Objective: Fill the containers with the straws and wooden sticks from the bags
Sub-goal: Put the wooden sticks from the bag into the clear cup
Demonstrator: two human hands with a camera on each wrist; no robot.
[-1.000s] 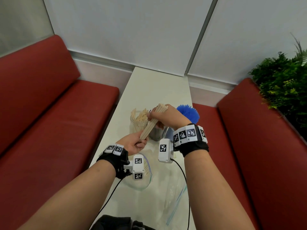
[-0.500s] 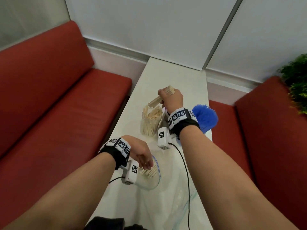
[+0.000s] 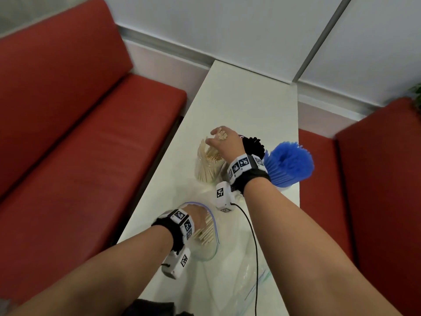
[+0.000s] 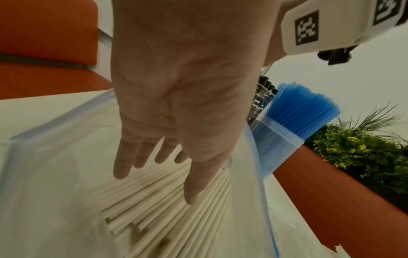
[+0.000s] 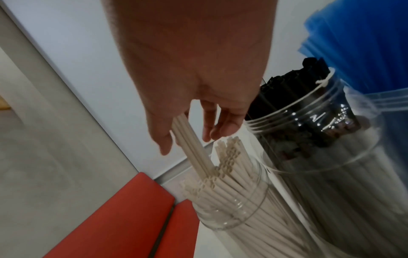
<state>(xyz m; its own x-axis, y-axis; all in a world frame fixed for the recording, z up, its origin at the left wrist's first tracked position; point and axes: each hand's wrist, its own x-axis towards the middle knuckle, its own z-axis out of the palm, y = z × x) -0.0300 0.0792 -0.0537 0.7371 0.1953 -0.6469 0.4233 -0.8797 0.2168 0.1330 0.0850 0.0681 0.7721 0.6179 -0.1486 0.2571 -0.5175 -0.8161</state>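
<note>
White table point(image 3: 246, 106) | right hand point(image 3: 224, 142) grasping straws point(image 5: 192, 146) over jar point(image 5: 232, 209) | left hand point(image 4: 176, 104) released in bag point(image 4: 55, 157)

Clear glossy plastic jars point(image 5: 234, 214), thin see-through plastic bag point(image 4: 44, 165), matt paper-looking white straws point(image 4: 167, 218), smooth glossy white table point(image 3: 246, 106), matt red bench cushions point(image 3: 91, 156).

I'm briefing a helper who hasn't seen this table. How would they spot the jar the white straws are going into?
On the narrow white table between the red benches, three holders stand together. It is the clear jar nearest the left bench, under the right hand. Its neighbours hold black straws and blue straws; only this one holds white ones.
</note>
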